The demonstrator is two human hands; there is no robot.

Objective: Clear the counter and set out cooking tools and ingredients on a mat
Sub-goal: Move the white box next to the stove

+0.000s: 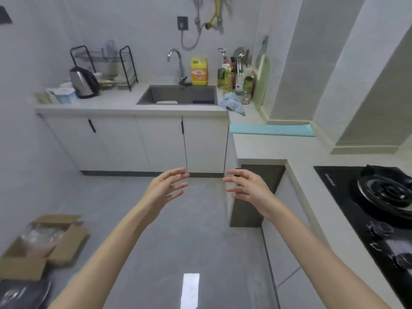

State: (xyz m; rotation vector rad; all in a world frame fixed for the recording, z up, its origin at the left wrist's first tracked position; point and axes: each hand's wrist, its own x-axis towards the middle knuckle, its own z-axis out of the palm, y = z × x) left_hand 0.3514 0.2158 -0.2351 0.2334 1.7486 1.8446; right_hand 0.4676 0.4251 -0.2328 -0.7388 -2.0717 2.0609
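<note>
Both my hands are raised in front of me over the floor, palms facing each other. My left hand (166, 188) is open with fingers spread and empty. My right hand (247, 188) is open too and holds nothing. A folded light blue mat (270, 129) lies on the white counter (274, 150) at the corner, well beyond my hands. Bottles of oil and sauces (229, 74) stand in the far corner beside a green cutting board (263, 81). A crumpled blue cloth (231, 103) lies at the counter's edge by the sink (178, 94).
A yellow detergent jug (199, 71) stands by the tap. A steel kettle (83, 83), white bowls (64, 94) and a black dish rack (104, 65) occupy the left counter. A black gas hob (376, 208) is at right. Open cardboard boxes (44, 241) sit on the floor at left.
</note>
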